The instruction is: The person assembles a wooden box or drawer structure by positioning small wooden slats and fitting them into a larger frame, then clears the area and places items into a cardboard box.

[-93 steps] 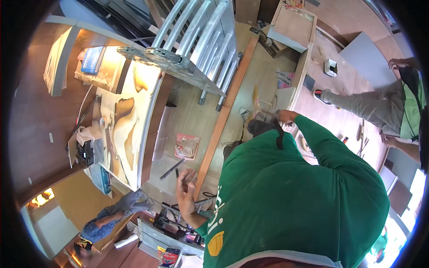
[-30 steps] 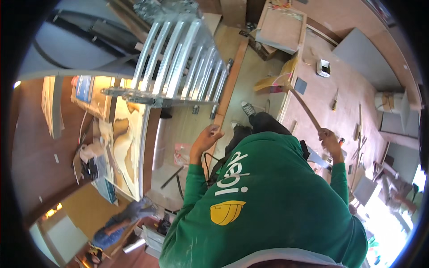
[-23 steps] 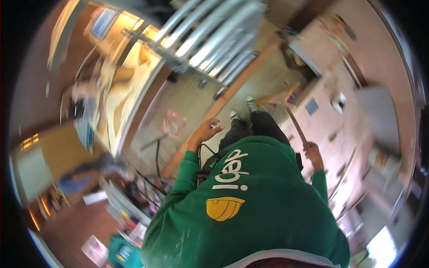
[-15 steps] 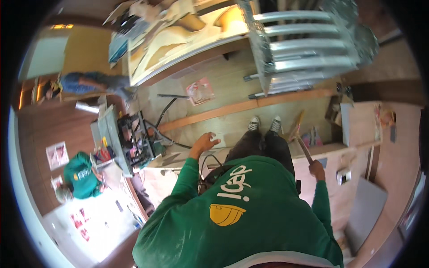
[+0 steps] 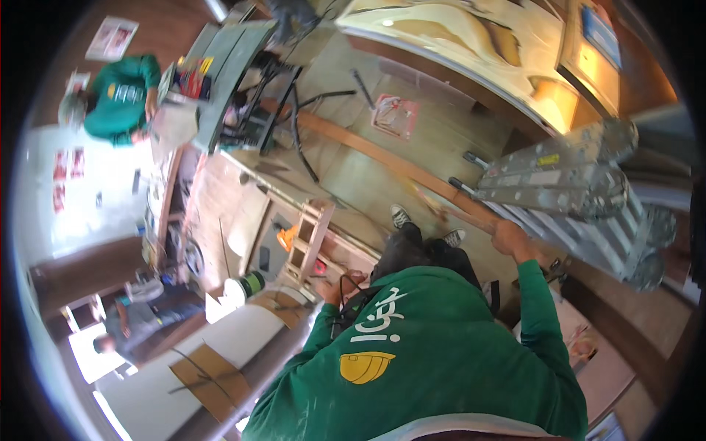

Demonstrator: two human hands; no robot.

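My right hand (image 5: 511, 241) is closed on the handle of a long wooden-handled tool (image 5: 471, 219). The tool slants away toward the floor, and its yellowish far end is blurred, so its kind is unclear. To the left, my left hand (image 5: 343, 287) hangs at waist height with fingers loosely apart and nothing visible in them. Close by it are a dark cable (image 5: 350, 310) at my waist and a small wooden frame (image 5: 309, 239) with openings. An orange object (image 5: 287, 236) lies beside that frame.
A folded metal ladder (image 5: 566, 195) stands at right. A long wooden board (image 5: 360, 152) crosses the floor beyond my feet. Far left, a person in green (image 5: 121, 99) is beside a grey workbench (image 5: 239, 55); another person (image 5: 143, 323) is lower left. A patterned tabletop (image 5: 441, 29) is ahead.
My view has turned to the left, bringing the wooden frame and a second person into sight at left. My right hand with the tool has swung further forward; my left hand is closer to my waist.
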